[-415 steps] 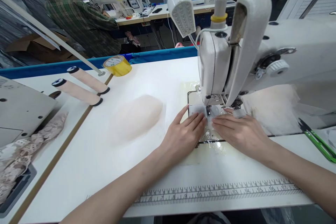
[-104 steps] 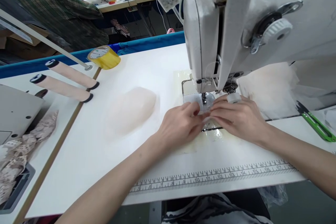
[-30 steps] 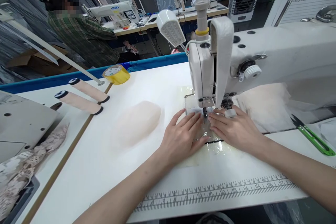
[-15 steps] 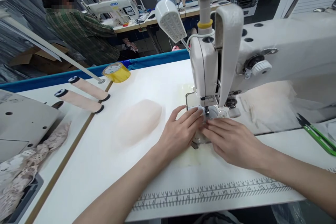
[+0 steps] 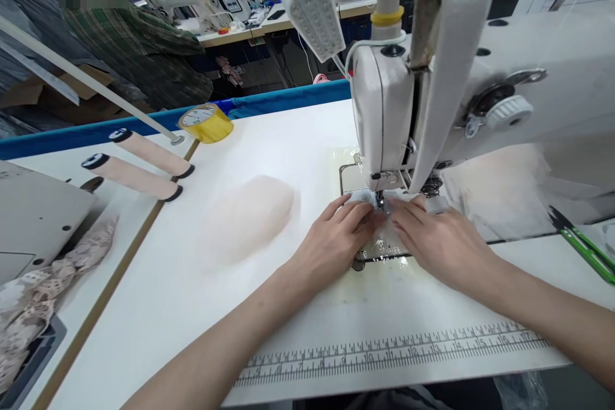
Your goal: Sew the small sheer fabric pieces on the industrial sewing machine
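A white sewing machine stands over the table, its needle and presser foot coming down between my hands. My left hand is just left of the foot, fingers bent and pressed together on a small pale piece, which they partly hide. To the right of the foot, my right hand has its fingers together, fingertips close to the needle; what lies under them is too small to make out. A sheer light-pink fabric piece lies on the table to the left.
Two pink thread cones and a yellow tape roll are at the left. Sheer fabric lies under the machine arm, beside green snips. A printed ruler runs along the front edge. A person sits beyond the table.
The view has shifted closer to the machine. My right hand has moved right and up, with its fingertips now beside the foot, uncovering more of the plate. My left hand remains by the foot.
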`<action>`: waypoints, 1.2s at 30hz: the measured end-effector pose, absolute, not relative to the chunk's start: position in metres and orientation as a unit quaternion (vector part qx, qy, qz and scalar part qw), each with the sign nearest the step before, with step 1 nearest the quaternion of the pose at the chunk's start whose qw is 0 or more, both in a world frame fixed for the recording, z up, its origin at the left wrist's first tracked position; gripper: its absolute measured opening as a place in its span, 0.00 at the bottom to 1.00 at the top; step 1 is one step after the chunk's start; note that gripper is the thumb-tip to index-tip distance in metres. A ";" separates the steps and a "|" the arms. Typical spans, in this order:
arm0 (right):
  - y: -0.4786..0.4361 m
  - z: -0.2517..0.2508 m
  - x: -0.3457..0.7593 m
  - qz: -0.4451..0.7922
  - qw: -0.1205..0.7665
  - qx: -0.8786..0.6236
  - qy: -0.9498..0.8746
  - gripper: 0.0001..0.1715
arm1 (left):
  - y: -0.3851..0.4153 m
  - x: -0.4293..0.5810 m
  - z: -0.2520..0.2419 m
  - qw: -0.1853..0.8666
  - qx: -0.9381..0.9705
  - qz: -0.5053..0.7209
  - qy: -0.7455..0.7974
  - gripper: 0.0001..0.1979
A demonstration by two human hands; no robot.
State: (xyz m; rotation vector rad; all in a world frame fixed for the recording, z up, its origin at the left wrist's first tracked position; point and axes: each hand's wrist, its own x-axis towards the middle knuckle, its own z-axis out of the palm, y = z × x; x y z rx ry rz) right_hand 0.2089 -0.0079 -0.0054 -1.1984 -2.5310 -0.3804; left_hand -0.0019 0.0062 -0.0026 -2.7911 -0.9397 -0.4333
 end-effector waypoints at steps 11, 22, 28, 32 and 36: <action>0.006 -0.005 0.214 -0.139 0.177 -0.414 -0.882 0.15 | -0.008 0.007 -0.002 0.162 -0.918 -0.113 -0.342 0.20; 0.008 -0.005 0.214 -0.131 0.185 -0.411 -0.883 0.17 | -0.013 0.014 -0.003 0.182 -0.910 -0.114 -0.356 0.19; 0.008 -0.005 0.214 -0.135 0.179 -0.414 -0.882 0.16 | -0.013 0.015 -0.004 0.187 -0.905 -0.123 -0.361 0.18; 0.008 -0.004 0.216 -0.119 0.185 -0.406 -0.887 0.16 | -0.013 0.016 -0.004 0.181 -0.903 -0.129 -0.367 0.19; 0.002 -0.002 0.217 -0.082 0.212 -0.383 -0.896 0.15 | -0.014 0.016 -0.007 0.179 -0.900 -0.142 -0.372 0.19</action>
